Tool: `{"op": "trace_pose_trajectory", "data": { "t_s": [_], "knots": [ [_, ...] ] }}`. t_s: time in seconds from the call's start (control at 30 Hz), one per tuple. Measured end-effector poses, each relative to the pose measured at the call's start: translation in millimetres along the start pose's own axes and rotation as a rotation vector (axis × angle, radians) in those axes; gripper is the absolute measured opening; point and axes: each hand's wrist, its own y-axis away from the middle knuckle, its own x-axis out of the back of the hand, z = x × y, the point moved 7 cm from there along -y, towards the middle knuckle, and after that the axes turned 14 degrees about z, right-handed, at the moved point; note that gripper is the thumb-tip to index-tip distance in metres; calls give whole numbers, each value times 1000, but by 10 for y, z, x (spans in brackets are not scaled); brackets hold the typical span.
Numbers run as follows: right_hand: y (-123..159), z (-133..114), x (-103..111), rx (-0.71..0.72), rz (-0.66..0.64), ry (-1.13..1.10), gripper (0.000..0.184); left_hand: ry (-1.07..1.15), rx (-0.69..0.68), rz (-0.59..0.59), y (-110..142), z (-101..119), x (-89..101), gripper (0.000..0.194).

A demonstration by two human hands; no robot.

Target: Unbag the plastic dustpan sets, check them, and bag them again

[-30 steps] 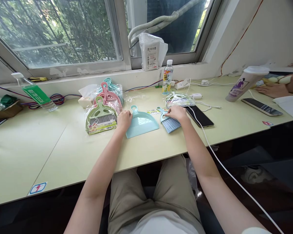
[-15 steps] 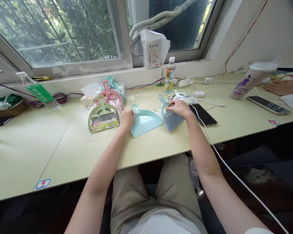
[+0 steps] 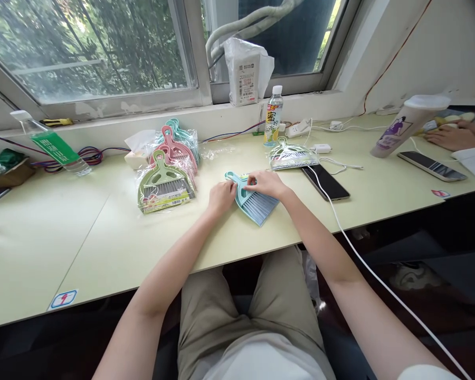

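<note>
A small light-blue brush lies on top of a light-blue dustpan on the pale green table, in front of me. The brush hides most of the pan. My left hand grips the pan's left side by the handle end. My right hand presses down on the brush body, fingers curled over it. The shared handle end points to the far left between my two hands.
Several bagged dustpan sets lie to the left: green, pink. Another bagged set, a black phone and a white cable lie to the right. A drink bottle stands behind. Another person's hand rests far right beside a cup.
My right hand carried the brush left and laid it onto the dustpan. My left hand kept hold of the pan, which shifted slightly right and nearer.
</note>
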Motion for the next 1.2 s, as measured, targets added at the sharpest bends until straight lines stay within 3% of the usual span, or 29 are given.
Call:
{"op": "trace_pose_trajectory", "data": {
  "t_s": [0.13, 0.33, 0.47, 0.6, 0.87, 1.2],
  "knots": [
    [-1, 22, 0, 15, 13, -7, 26, -39, -236, -36, -30, -27, -9, 30],
    [-13, 8, -80, 51, 10, -102, 25, -135, -560, 219, -72, -141, 147, 43],
    [-6, -69, -164, 129, -23, -244, 22, -120, -703, 188, 2, -74, 44, 35],
    [-4, -87, -172, 143, -30, -331, 18, -136, -760, 190, 75, -26, 13, 28],
    [-31, -57, -65, 128, 1, -477, 25, -38, -808, 374, 106, 1, 157, 27],
    [-33, -34, -64, 133, 3, -476, 26, -11, -798, 379, 103, 28, 130, 29]
  ]
}}
